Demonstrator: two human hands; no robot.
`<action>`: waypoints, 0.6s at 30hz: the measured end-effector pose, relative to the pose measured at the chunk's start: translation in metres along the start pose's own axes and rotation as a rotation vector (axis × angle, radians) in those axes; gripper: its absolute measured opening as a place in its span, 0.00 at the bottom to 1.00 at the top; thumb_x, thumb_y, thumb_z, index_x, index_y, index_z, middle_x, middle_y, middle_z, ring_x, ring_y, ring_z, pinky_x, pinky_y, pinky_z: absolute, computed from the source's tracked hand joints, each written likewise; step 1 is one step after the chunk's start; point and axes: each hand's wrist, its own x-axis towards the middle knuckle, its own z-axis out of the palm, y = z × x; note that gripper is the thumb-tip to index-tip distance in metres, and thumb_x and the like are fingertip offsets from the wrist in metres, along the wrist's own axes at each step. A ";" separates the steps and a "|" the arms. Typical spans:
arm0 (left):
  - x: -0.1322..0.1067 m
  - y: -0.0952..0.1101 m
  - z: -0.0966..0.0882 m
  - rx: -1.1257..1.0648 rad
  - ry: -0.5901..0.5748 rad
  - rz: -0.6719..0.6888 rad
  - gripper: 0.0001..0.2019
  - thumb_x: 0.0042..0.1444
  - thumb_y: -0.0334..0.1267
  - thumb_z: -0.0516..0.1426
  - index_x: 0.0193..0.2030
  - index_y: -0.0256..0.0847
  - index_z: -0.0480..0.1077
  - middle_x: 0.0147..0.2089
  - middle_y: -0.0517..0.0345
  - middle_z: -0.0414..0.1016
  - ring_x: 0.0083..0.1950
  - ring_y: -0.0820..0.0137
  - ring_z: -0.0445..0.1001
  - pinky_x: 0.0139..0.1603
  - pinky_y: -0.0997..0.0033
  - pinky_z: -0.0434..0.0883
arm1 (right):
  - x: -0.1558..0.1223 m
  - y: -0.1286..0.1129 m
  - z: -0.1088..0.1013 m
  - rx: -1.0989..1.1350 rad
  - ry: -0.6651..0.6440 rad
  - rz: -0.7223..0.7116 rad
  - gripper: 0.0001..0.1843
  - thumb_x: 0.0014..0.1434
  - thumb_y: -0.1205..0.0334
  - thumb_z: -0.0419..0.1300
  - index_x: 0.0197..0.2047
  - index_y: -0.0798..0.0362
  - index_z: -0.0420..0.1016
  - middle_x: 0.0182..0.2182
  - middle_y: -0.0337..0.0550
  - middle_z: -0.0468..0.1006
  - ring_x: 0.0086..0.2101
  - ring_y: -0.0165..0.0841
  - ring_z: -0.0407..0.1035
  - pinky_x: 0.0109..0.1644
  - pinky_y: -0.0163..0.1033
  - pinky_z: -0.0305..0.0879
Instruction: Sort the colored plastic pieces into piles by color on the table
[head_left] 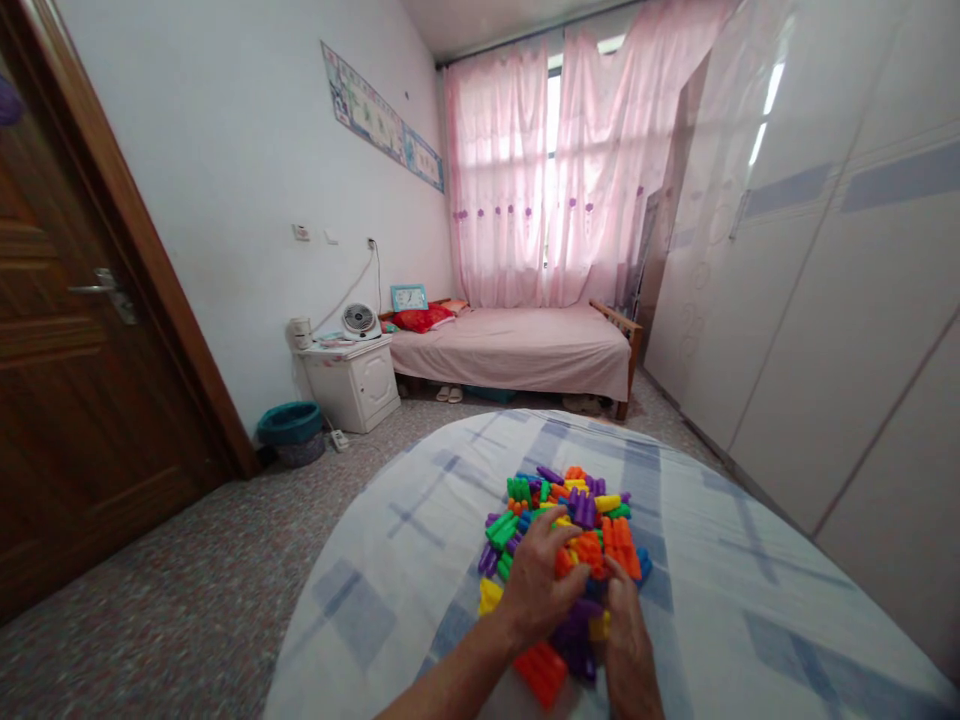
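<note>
A heap of coloured plastic toy blocks lies on a round table [352, 560]; many have rounded, tube-like shapes. Over its near side reaches my left hand [541, 580], fingers spread and touching or just above orange blocks [589, 552]. My right hand [628, 615] is at the heap's right edge, on its side, fingers stretched forward close to a larger orange block [621, 546]. Purple blocks [583, 508] and green blocks [502, 527] show beyond my left hand. A yellow block [491, 597] sits by my left wrist, and a red-orange block [541, 672] lies nearest me. Blocks beneath my hands are partly hidden.
A blue-and-white checked cloth covers the table. Beyond are a bed [517, 345], a white bedside cabinet [352, 385] with a small fan [361, 322], and a teal-rimmed bin [291, 425]. A wardrobe [840, 300] stands right, a wooden door [60, 400] left.
</note>
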 end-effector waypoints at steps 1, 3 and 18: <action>-0.003 -0.005 -0.007 0.021 0.060 0.000 0.15 0.53 0.35 0.56 0.49 0.45 0.72 0.61 0.50 0.64 0.63 0.59 0.61 0.65 0.54 0.58 | 0.001 -0.008 -0.002 -0.010 0.004 0.016 0.29 0.61 0.42 0.42 0.57 0.49 0.64 0.57 0.46 0.67 0.58 0.43 0.60 0.61 0.49 0.56; -0.009 -0.019 -0.021 0.048 0.192 -0.022 0.12 0.55 0.36 0.55 0.46 0.44 0.73 0.58 0.51 0.67 0.61 0.61 0.64 0.64 0.56 0.60 | 0.003 -0.021 -0.006 -0.031 0.004 0.028 0.27 0.61 0.43 0.42 0.53 0.49 0.67 0.53 0.46 0.71 0.55 0.42 0.63 0.59 0.48 0.58; -0.008 -0.106 -0.055 -0.282 0.539 -0.481 0.14 0.56 0.44 0.52 0.42 0.39 0.73 0.42 0.52 0.76 0.42 0.66 0.74 0.46 0.66 0.70 | 0.085 -0.085 -0.028 -0.343 0.060 -0.208 0.26 0.59 0.46 0.48 0.55 0.51 0.66 0.53 0.49 0.70 0.52 0.41 0.64 0.56 0.48 0.59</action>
